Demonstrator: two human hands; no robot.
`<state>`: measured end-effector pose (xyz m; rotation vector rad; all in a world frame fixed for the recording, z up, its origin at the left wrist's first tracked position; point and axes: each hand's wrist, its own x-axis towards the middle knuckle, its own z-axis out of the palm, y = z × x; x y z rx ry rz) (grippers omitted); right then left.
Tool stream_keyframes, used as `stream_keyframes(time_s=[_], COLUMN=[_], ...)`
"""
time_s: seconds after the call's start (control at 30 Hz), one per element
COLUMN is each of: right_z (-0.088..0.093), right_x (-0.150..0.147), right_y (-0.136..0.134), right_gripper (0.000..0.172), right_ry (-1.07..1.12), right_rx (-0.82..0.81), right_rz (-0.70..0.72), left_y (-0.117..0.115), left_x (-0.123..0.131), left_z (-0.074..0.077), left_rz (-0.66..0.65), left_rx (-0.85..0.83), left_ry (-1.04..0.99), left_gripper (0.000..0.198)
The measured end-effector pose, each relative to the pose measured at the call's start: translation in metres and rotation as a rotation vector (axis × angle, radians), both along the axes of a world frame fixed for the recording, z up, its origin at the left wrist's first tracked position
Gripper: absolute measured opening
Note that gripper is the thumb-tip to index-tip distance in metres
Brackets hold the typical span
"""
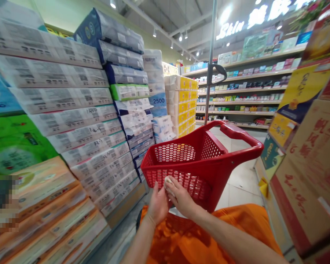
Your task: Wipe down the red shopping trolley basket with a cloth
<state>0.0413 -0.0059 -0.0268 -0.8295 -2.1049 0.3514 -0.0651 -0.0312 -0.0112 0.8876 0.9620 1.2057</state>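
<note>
A red plastic shopping cart (178, 168) with mesh sides stands just in front of me, its handle toward the right. Near its lower side my two hands are close together. My right hand (180, 196) presses a small whitish item (168, 180), perhaps a cloth or tissue, under its fingers. My left hand (158, 203) is beside it with thumb and fingers raised; whether it grips part of the item cannot be made out. Orange fabric (209, 238) lies below my forearms.
Stacked white paper packs (90, 121) and orange-sided packs (57, 209) rise on the left. Cardboard cartons (316, 165) line the right side. A metal pole (209, 91) stands behind the cart, with filled shelves (247, 88) beyond it.
</note>
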Motion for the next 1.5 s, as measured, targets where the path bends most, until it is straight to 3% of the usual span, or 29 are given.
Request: stream_keyframes(time_s=[0.07,0.13,0.23,0.37,0.43,0.5,0.57,0.67,0.73,0.83,0.97,1.03,1.13,1.27,1.37,1.43,1.5], right_z=[0.011,0.024,0.014,-0.040,-0.049,-0.034,-0.005,0.033,0.042,0.030,-0.005,-0.014,-0.003,0.019,-0.005,-0.030,-0.042], right_x=[-0.011,-0.022,-0.033,-0.028,-0.020,-0.013,-0.011,-0.009,-0.005,0.007,0.022,0.025,0.023,0.023,0.033,0.043,0.054], right_y=[0.017,0.036,0.057,0.055,0.047,0.038,0.032,0.025,0.021,0.009,-0.009,-0.010,0.010,0.059,0.073,0.066,0.056], right_gripper=[0.037,0.037,0.036,0.034,0.031,0.031,0.036,0.041,0.040,0.037,0.055,0.049,0.033,0.032,0.031,0.029,0.027], right_ry=[-0.072,-0.177,-0.342,-0.504,-0.481,-0.352,-0.138,0.140,0.192,0.045,-0.232,-0.284,-0.311,-0.329,-0.446,-0.523,-0.537], right_rx=[0.152,0.293,0.368,0.287,0.259,0.257,0.208,0.035,-0.024,0.048,0.254,0.352,0.496,0.603,0.559,0.473,0.428], right_rz=[0.028,0.036,0.031,0.017,0.014,0.021,-0.013,-0.124,-0.210,-0.335,-0.159,-0.096,-0.054,-0.097,-0.055,-0.048,-0.065], left_y=[0.006,0.016,0.027,0.023,0.020,0.021,0.024,0.026,0.024,0.016,0.006,0.003,0.006,0.018,0.022,0.022,0.022], left_x=[-0.030,-0.060,-0.090,-0.094,-0.086,-0.074,-0.056,-0.022,0.000,0.020,0.019,0.012,-0.003,-0.017,-0.017,-0.013,-0.009], left_z=[-0.006,-0.015,-0.029,-0.043,-0.045,-0.042,-0.033,-0.013,-0.001,0.005,-0.001,-0.004,-0.004,-0.003,-0.008,-0.014,-0.019], left_rz=[0.138,0.366,0.512,0.484,0.484,0.491,0.477,0.344,0.241,0.188,0.102,0.059,0.028,0.215,0.229,0.162,0.132], left_rx=[-0.038,-0.044,-0.039,-0.042,-0.026,-0.018,-0.053,-0.100,-0.114,-0.169,-0.290,-0.362,-0.417,-0.394,-0.359,-0.329,-0.307], left_ry=[0.164,0.412,0.705,0.780,0.743,0.676,0.517,0.089,-0.167,-0.326,-0.246,-0.204,-0.157,0.079,0.257,0.368,0.465], left_gripper=[0.051,0.042,0.041,0.040,0.037,0.035,0.034,0.031,0.024,0.014,0.016,0.023,0.017,0.017,0.025,0.028,0.029])
